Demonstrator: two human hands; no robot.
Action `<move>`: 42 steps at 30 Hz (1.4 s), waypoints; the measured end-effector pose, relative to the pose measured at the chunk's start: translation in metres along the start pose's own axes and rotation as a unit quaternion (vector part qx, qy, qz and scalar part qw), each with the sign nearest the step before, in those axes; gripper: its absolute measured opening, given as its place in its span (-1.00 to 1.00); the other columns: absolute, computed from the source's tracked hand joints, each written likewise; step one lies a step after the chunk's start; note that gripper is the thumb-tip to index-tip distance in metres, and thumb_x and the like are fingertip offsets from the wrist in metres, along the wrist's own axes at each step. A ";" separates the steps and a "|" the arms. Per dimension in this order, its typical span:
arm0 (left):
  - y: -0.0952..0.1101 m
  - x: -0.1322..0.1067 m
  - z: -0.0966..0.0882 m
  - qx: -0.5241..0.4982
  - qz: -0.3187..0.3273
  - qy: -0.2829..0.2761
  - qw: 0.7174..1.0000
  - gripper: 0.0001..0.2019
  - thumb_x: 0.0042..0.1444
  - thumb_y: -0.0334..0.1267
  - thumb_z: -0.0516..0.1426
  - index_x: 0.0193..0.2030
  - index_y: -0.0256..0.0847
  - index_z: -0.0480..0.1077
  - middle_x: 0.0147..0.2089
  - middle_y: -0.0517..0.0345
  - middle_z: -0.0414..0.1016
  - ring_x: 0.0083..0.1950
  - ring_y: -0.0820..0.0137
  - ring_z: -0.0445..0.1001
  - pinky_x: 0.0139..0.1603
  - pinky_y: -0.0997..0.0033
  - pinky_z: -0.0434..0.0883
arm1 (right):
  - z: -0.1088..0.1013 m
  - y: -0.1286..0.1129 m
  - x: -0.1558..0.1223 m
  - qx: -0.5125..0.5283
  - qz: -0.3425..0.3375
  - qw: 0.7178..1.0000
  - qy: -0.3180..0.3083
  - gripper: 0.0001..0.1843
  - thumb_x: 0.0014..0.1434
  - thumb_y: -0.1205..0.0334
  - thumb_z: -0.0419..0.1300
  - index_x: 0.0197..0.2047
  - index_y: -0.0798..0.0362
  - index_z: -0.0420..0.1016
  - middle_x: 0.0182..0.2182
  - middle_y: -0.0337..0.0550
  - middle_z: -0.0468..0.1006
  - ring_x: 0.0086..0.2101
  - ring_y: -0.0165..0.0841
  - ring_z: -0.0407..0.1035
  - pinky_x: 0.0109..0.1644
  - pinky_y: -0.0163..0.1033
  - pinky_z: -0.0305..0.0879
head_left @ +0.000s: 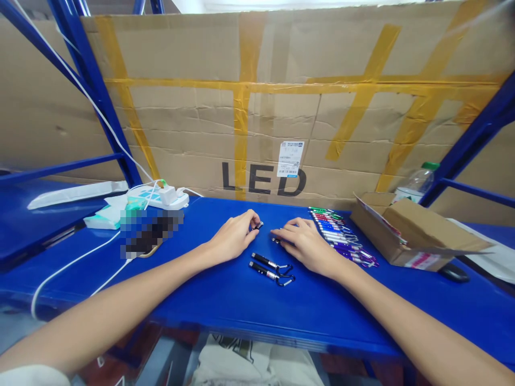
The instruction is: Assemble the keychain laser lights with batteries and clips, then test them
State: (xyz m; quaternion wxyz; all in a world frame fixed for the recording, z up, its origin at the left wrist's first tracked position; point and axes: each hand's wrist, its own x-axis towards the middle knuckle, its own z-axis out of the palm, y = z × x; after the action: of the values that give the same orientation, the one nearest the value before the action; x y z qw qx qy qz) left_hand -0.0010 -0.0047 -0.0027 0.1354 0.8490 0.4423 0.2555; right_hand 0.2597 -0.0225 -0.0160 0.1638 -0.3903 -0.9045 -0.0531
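Thumb and fingers of my left hand [236, 234] are pinched around a small black-and-silver piece [258, 226], most of it hidden by the fingers. Across a short gap, my right hand [303, 241] is palm down with bent fingers over a small dark, shiny item [276, 240]; its kind is hidden. Nearer to me, between the hands, lie two black keychain flashlights, an upper one [264, 261] and a lower one [262, 269], side by side with silver tips and black carabiner clips [286, 273] on their right ends. They touch neither hand.
Beyond my right hand lies a row of colored pen-like lights [336, 236] beside an open cardboard box [418, 230]. A phone [153, 236], tissue pack [108, 214], power strip [173, 199] and white cables are left. A large LED carton [201, 128] stands behind the blue table [209, 305].
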 end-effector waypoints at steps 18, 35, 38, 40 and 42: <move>-0.006 0.005 0.009 -0.149 -0.017 -0.042 0.988 -0.84 0.33 -0.24 0.20 -0.02 -0.15 0.33 -0.13 0.14 0.56 -0.19 0.34 0.57 -0.13 0.31 0.49 | -0.006 -0.008 0.003 0.048 0.021 0.998 -0.044 -0.73 0.55 0.14 0.09 -0.03 -0.05 0.63 -0.12 -0.04 0.60 -0.08 -0.11 0.33 -0.02 -0.02 0.17; 0.001 -0.001 0.002 -0.069 0.055 -0.047 0.995 -0.87 0.36 -0.27 0.18 -0.05 -0.08 0.28 -0.15 0.20 0.58 -0.13 0.29 0.60 -0.09 0.30 0.42 | -0.006 -0.013 0.002 0.113 0.016 0.993 -0.033 -0.86 0.52 0.23 0.12 -0.16 -0.03 0.42 -0.13 -0.12 0.55 -0.10 -0.18 0.33 0.00 -0.08 0.19; 0.001 -0.002 0.001 -0.065 0.054 -0.053 0.995 -0.88 0.37 -0.28 0.18 -0.04 -0.09 0.29 -0.16 0.20 0.57 -0.12 0.28 0.59 -0.08 0.30 0.42 | -0.007 -0.016 0.002 0.130 0.022 0.991 -0.008 -0.86 0.54 0.23 0.06 -0.13 -0.04 0.37 -0.12 -0.11 0.53 -0.10 -0.17 0.34 0.02 -0.06 0.22; 0.003 -0.002 0.000 -0.061 0.053 -0.056 0.995 -0.88 0.37 -0.28 0.18 -0.04 -0.09 0.30 -0.14 0.19 0.57 -0.10 0.28 0.59 -0.06 0.29 0.41 | -0.008 -0.018 0.002 0.154 0.036 0.987 0.024 -0.87 0.55 0.24 0.03 -0.12 -0.06 0.33 -0.13 -0.11 0.53 -0.12 -0.18 0.37 0.02 -0.06 0.25; 0.005 -0.002 -0.001 -0.054 0.055 -0.058 0.995 -0.89 0.38 -0.28 0.17 -0.02 -0.10 0.33 -0.10 0.17 0.58 -0.08 0.27 0.58 -0.06 0.28 0.42 | -0.009 -0.019 0.003 0.190 0.056 0.979 0.056 -0.89 0.54 0.25 0.03 -0.12 -0.06 0.30 -0.17 -0.13 0.53 -0.16 -0.20 0.39 -0.01 -0.08 0.29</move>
State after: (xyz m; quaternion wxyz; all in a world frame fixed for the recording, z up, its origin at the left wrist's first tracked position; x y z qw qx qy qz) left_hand 0.0010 -0.0098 -0.0003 0.1928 0.8768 0.3718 0.2363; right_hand 0.2463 -0.0355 -0.0062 0.2878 -0.3988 -0.8640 0.1076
